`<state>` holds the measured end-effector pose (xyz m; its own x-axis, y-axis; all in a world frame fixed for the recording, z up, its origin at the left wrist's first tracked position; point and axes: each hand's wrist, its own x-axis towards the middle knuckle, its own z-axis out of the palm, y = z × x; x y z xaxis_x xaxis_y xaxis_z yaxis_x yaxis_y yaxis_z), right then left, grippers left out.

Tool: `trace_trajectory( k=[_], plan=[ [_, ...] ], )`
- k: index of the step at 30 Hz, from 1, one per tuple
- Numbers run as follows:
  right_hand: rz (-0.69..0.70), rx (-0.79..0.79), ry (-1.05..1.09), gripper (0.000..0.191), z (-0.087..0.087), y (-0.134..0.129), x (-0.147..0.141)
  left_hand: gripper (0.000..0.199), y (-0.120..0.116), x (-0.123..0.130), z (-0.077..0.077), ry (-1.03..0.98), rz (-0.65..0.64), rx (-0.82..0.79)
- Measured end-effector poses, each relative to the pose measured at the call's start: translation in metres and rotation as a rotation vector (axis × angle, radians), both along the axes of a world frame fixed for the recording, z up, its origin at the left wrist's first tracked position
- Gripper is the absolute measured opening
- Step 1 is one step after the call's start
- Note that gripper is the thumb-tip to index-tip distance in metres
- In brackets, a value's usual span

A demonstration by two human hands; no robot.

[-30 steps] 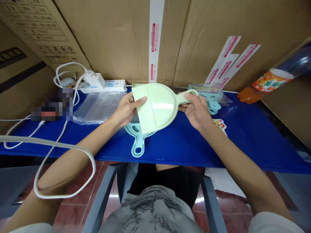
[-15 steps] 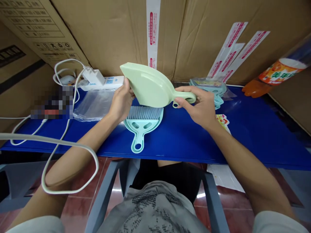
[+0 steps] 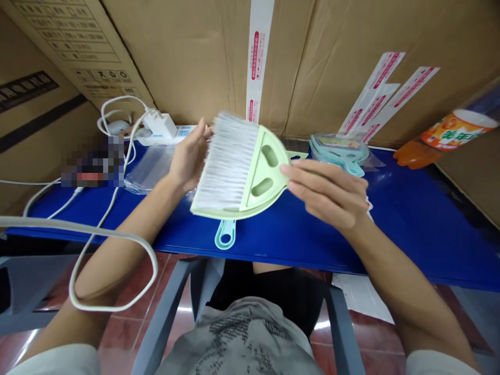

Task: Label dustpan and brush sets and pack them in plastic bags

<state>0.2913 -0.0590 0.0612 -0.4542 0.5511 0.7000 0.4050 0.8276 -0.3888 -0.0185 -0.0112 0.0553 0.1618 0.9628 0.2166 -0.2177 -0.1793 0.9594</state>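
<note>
The right hand (image 3: 332, 195) holds a pale green dustpan (image 3: 234, 214) and a green brush (image 3: 244, 166) together by the handle end, raised above a blue surface (image 3: 422, 219). Its fingers are closed over the handles, with fingertips pressed on the neck of the brush; the thumb is hidden. The brush lies inside the pan, its white bristles pointing toward the person's left and its two oval slots facing up. The pan's rim shows along the near side.

The left hand (image 3: 189, 159) is beside the bristle end, with the palm turned toward it and the thumb apart from the fingers. Some of those fingers pass behind the bristles, so whether they touch the pan cannot be told.

Below the pan, a light blue handle (image 3: 225, 237) shows near the front edge of the surface; the rest is covered. Clear plastic bags (image 3: 146, 169) lie flat beyond the left forearm, in front of a white power strip (image 3: 183, 134) with an adapter (image 3: 164, 126) on it. Beyond the right hand is a bagged light blue set (image 3: 339, 151). Farther right, a bottle (image 3: 453, 133) with an orange label tilts beside the cardboard (image 3: 312, 62).
</note>
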Motion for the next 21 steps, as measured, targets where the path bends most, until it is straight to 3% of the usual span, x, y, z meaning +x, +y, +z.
trace_trajectory(
  k=[3, 7, 10, 13, 18, 21],
  plan=[
    [-0.195, 0.099, 0.138, 0.008, -0.005, 0.018, 0.011, 0.056, 0.008, 0.000, -0.013, 0.099, 0.105, 0.123],
    [-0.331, 0.364, 0.293, 0.008, 0.001, 0.035, 0.028, 0.026, 0.018, -0.012, -0.026, 0.564, 0.218, 0.410],
    [-0.413, 0.543, 0.377, 0.008, 0.007, 0.044, 0.040, 0.021, 0.024, -0.020, -0.032, 0.833, 0.135, 0.552],
    [-0.418, 0.656, 0.482, 0.009, 0.010, 0.050, 0.043, 0.021, 0.032, -0.022, -0.041, 0.897, 0.052, 0.612],
    [-0.389, 0.622, 0.352, 0.011, 0.005, 0.041, 0.030, 0.021, 0.039, -0.023, -0.052, 0.908, 0.052, 0.601],
    [-0.338, 0.464, 0.281, 0.007, 0.000, 0.035, 0.022, 0.026, 0.040, -0.024, -0.054, 0.894, 0.043, 0.589]
  ],
)
